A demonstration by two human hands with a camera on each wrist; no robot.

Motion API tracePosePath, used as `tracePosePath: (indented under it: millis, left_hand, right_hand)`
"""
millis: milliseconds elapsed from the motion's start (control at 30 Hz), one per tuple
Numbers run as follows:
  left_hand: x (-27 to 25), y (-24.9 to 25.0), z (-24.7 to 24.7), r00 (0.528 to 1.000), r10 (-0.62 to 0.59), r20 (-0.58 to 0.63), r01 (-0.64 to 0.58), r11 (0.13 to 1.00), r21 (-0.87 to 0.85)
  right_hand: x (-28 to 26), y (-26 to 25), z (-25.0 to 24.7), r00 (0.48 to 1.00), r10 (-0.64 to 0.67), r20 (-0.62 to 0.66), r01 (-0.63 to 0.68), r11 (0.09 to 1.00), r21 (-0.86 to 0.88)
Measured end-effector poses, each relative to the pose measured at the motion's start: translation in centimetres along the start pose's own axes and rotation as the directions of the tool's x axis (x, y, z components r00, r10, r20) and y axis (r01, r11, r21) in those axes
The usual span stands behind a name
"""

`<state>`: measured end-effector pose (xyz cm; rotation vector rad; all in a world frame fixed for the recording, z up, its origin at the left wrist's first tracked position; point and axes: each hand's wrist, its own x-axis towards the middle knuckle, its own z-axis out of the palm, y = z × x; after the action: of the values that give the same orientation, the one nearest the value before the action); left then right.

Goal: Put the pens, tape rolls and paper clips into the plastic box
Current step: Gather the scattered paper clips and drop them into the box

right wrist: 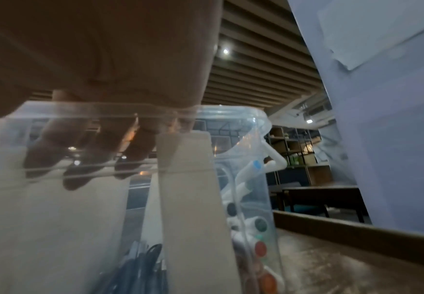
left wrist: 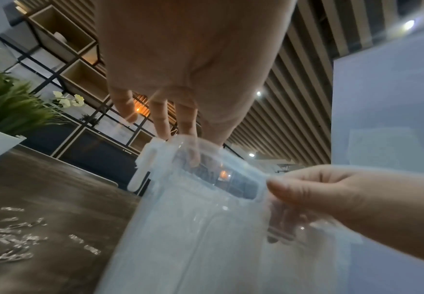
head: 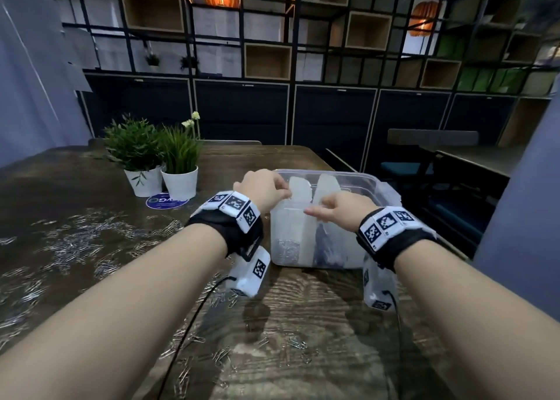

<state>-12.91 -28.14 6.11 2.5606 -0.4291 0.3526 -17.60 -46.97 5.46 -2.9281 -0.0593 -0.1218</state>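
Note:
The clear plastic box [head: 385, 187] stands open on the wooden table, split by white dividers [head: 325, 187]. My left hand [head: 283, 189] holds its near-left rim, fingertips dipping inside [left wrist: 178, 139]. My right hand [head: 315, 210] pinches the near rim, thumb outside and fingers curled inside [right wrist: 92, 155]. Paper clips [head: 286, 249] lie in the left compartment. Dark items I cannot identify [head: 325, 248] fill the middle one. White pens with coloured caps [right wrist: 256, 224] lie in the right one. Several loose paper clips [head: 75, 242] are strewn over the table. No tape roll shows.
Two potted plants [head: 157, 157] in white pots stand at the back left, beside a blue round sticker [head: 165, 201]. The table's right edge [head: 454, 248] runs close behind the box, with dark chairs [head: 448, 199] beyond. Black cables [head: 194, 317] hang from both wrist cameras.

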Motion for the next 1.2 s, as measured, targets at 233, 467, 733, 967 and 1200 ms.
tracePosePath:
  millis: [233, 467, 733, 967, 1200]
  left_hand:
    - [0.2, -2.8, 1.5, 0.996, -0.075, -0.046, 0.068, 0.989, -0.134]
    - [-3.1, -10.3, 3.4, 0.934, -0.31, 0.179, 0.311, 0.95, 0.022]
    - [-3.2, -12.1, 4.5, 0.835, -0.444, 0.325, 0.353, 0.885, 0.304]
    - [-1.6, -13.0, 5.4, 0.827, -0.462, 0.321, 0.358, 0.873, 0.332]
    - [-1.4, -13.4, 6.0, 0.829, -0.465, 0.312, 0.326, 0.854, 0.405]
  right_hand:
    - [0.0, -0.3, -0.4, 0.999, 0.015, 0.042, -0.015, 1.0, -0.007]
    - [0.8, -0.4, 0.0, 0.999, 0.049, 0.004, -0.049, 0.998, -0.044]
    - [1.5, -0.3, -0.6, 0.998, 0.055, 0.038, -0.054, 0.998, -0.027]
    - [2.8, 0.5, -0.3, 0.998, 0.059, 0.007, -0.059, 0.998, 0.014]
    - [3.6, 0.5, -0.4, 0.998, 0.059, 0.032, -0.06, 0.998, 0.033]
